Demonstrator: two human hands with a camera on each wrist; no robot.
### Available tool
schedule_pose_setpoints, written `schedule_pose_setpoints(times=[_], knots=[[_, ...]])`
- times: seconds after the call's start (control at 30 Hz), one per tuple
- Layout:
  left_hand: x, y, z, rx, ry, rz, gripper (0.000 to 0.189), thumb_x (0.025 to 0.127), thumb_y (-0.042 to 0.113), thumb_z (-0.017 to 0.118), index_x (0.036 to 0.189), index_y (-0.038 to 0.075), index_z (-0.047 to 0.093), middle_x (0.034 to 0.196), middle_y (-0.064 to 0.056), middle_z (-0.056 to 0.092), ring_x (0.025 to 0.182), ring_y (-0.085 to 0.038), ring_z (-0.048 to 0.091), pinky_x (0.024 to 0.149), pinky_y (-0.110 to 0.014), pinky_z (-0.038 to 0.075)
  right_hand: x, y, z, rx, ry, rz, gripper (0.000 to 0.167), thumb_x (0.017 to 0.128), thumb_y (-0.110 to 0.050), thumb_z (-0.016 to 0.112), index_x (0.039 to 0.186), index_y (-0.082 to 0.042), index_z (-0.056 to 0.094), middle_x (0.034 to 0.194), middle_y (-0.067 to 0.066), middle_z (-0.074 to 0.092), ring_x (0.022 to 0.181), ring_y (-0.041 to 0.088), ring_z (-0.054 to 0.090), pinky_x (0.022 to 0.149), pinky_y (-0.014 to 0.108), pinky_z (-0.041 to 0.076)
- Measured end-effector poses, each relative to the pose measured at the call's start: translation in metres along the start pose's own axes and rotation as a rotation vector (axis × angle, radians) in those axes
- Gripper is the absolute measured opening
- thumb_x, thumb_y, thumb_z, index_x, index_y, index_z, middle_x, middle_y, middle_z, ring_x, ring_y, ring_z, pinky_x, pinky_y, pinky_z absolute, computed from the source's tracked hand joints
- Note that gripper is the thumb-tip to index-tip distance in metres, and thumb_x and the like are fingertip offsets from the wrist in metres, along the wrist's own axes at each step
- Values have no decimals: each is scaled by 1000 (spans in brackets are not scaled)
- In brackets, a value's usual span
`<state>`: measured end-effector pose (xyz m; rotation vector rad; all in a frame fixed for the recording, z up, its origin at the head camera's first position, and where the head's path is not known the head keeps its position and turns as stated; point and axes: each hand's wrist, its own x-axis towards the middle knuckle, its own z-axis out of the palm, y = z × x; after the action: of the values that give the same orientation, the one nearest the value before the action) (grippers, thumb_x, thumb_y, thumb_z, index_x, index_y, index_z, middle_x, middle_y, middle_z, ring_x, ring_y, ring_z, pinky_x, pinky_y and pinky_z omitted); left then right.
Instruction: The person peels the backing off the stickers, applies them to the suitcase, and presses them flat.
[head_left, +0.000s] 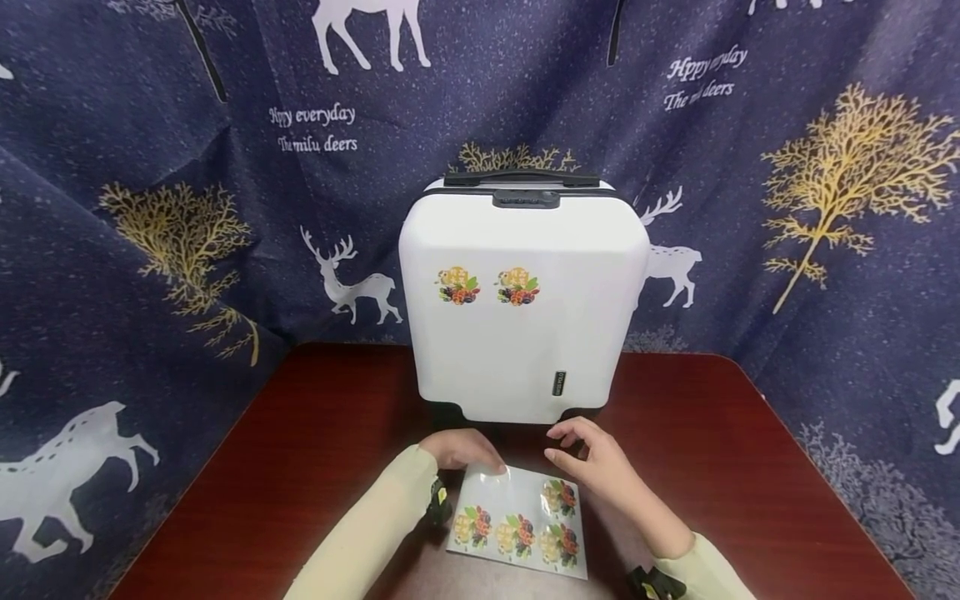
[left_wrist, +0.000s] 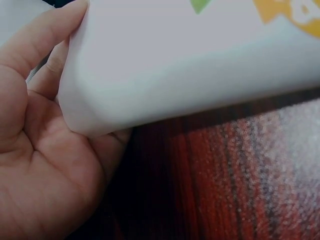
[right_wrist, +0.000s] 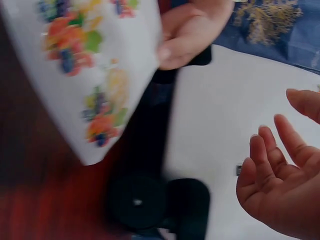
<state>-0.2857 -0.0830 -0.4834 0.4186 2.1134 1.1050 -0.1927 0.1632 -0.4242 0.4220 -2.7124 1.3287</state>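
My left hand [head_left: 465, 450] pinches the far edge of a glossy white sticker sheet [head_left: 510, 496] between thumb and fingers. Several fruit-bunch stickers [head_left: 515, 536] remain along the sheet's near and right sides; its far left part is blank. In the left wrist view the sheet [left_wrist: 130, 75] bends up from the palm. My right hand [head_left: 596, 462] hovers just right of the sheet, fingers loosely bent and apart, holding nothing. Behind both hands a white suitcase [head_left: 525, 342] stands upright. Two matching fruit stickers, a left one [head_left: 458, 286] and a right one [head_left: 518, 287], are on its upper front.
The suitcase's black handle [head_left: 521, 178] is on top, and a black wheel [right_wrist: 136, 202] shows at its base in the right wrist view. Under everything lies a dark red wooden table [head_left: 697, 450]. A blue deer-print cloth [head_left: 480, 92] hangs behind.
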Motion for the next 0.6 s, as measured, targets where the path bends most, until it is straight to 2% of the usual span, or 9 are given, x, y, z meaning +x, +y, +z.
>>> schedule_pose_setpoints(times=[0.23, 0.47, 0.6], knots=[[2, -1, 0, 8, 13, -6, 27, 89, 16, 73, 106, -4, 76, 96, -12, 77, 82, -16, 69, 82, -34, 61, 4, 29, 6, 17, -137, 55, 31, 89, -23, 77, 114, -5, 69, 112, 16, 71, 100, 24, 65, 75, 27, 51], [3, -2, -1, 9, 24, -13, 26, 89, 17, 74, 106, -3, 76, 94, -10, 77, 80, -15, 69, 79, -33, 61, 11, 50, 6, -69, -279, -82, 30, 89, -23, 76, 114, -7, 69, 118, 14, 69, 112, 33, 60, 91, 45, 53], [2, -3, -1, 5, 21, -4, 26, 89, 16, 74, 105, -3, 76, 94, -11, 77, 78, -15, 68, 77, -32, 61, 14, 59, 4, -78, -357, -109, 31, 89, -22, 75, 116, -7, 68, 119, 14, 68, 112, 31, 59, 93, 49, 54]])
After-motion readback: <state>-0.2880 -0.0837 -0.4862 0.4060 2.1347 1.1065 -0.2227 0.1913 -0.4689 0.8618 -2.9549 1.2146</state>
